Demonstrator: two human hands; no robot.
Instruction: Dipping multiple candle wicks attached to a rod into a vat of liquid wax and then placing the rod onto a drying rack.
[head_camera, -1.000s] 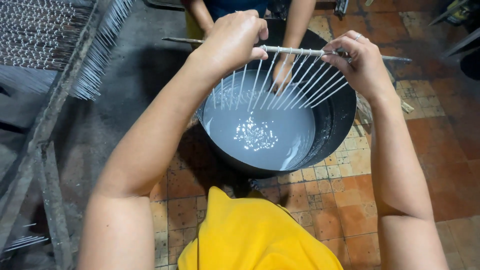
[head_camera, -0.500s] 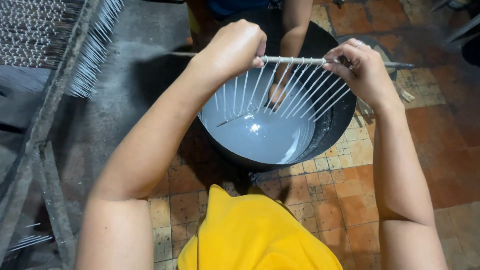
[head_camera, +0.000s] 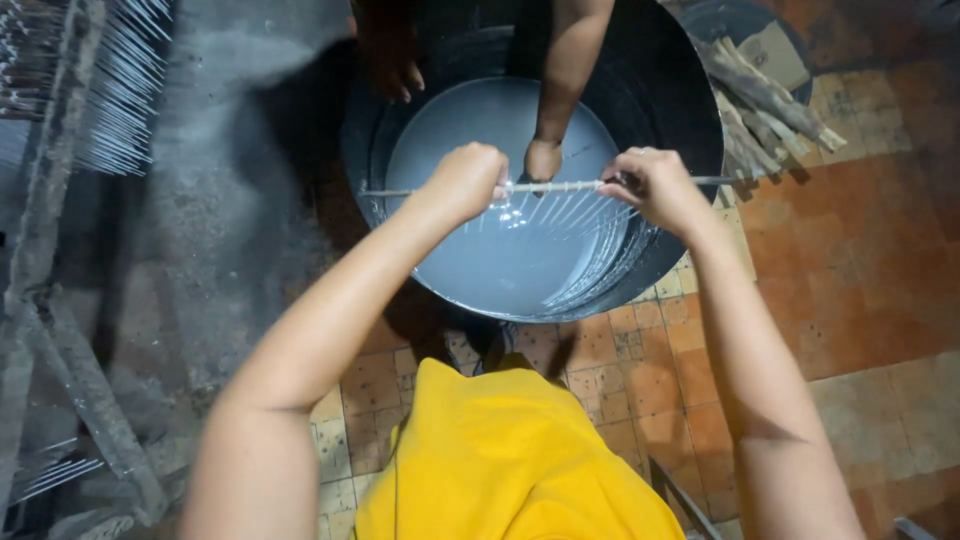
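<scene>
we see the left hand (head_camera: 468, 182) closed in a fist around the left part of a thin horizontal rod (head_camera: 556, 186), and the right hand (head_camera: 651, 184) pinched tight on the same rod further right. the rod lies level across the near half of a wide black tub (head_camera: 680, 110), and a row of thin pale sticks (head_camera: 565, 212) hangs from it, slanting down toward the grey liquid (head_camera: 480, 250) that fills the tub; we cannot tell whether their tips touch the surface. on the far side another person's hand (head_camera: 542, 160) reaches down to the liquid just behind the rod, and a second hand (head_camera: 393, 75) of theirs rests at the far left rim. right of the tub lies a bundle of wooden sticks (head_camera: 765, 100) on the orange tiled floor (head_camera: 860, 260). at the far left stands a rack of coated sticks (head_camera: 120, 90). a yellow shirt (head_camera: 510, 460) shows nearest to us.
</scene>
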